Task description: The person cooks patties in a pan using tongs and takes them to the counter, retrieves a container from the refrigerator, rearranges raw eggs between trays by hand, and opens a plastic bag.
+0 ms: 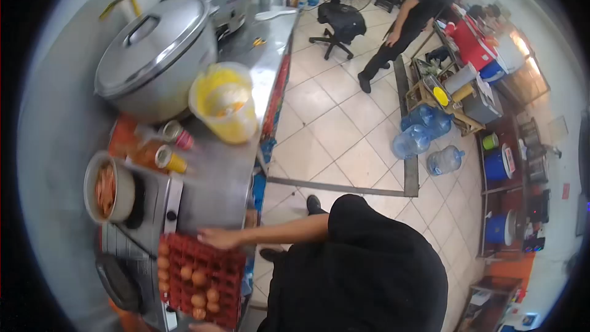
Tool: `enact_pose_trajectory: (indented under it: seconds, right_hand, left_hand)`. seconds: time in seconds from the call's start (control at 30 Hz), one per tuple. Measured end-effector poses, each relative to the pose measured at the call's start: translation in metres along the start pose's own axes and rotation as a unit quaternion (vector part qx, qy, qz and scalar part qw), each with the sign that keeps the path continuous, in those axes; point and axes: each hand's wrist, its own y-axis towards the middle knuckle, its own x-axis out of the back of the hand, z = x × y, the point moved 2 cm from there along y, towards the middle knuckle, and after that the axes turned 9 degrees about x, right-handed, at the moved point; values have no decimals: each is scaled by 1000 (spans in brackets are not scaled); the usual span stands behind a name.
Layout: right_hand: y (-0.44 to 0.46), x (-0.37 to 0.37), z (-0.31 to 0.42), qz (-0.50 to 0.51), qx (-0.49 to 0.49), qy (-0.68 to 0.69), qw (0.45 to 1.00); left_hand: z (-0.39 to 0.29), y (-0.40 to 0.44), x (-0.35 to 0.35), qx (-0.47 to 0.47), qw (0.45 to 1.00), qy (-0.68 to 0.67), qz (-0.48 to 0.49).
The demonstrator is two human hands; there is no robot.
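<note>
A red egg tray (230,283) lies beside the stove on the steel counter. Several brown eggs (198,278) sit in its middle and lower cups, and more line its left edge. Slightly blurred, my right hand (220,238) rests at the tray's upper edge with fingers stretched out. Only a small part of my left hand (207,328) shows at the bottom frame edge, near the tray's lower edge; its fingers are hidden. A pot (127,193) with reddish-orange food stands above the tray on the stove side.
Large lidded cookers (153,55), a yellow-stained bucket (224,104) and two cans (171,158) stand further along the counter (215,190). A person in dark clothes (409,18) stands across the tiled floor, near a chair (341,21) and water jugs (412,141).
</note>
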Motion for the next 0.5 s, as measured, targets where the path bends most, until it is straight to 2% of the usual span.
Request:
enact_pose_trajectory:
  seconds: [0.03,0.07,0.17,0.2,0.23,0.3,0.37,0.4,0.43,0.5]
  right_hand:
    - [-32,25,39,24,44,19,999]
    - [-59,55,45,14,47,14,999]
    - [-111,122,47,195,-28,115,974]
    - [-120,144,32,175,-27,113,978]
    - [-128,163,10,206,42,162,964]
    - [-148,217,11,228,110,202,946]
    - [-169,283,66,117,-70,411,901]
    - [-180,321,101,34,-116,425,897]
    - [-180,355,116,25,-109,422,900]
    - [-180,428,127,-164,8,607,778]
  left_hand:
    - [-12,-9,-32,-34,999,19,24]
    - [-26,-21,-67,-71,996,40,48]
    - [-66,-58,-166,-185,969,84,141]
    - [-78,-71,-198,-219,954,95,180]
    - [-91,-84,-231,-254,936,106,219]
    - [-113,-112,-290,-322,892,121,293]
    - [-131,-134,-352,-402,830,135,362]
    - [-136,-145,-385,-443,794,144,390]
    - [-139,-157,-422,-486,755,155,411]
    - [-128,-181,-515,-560,708,189,387]
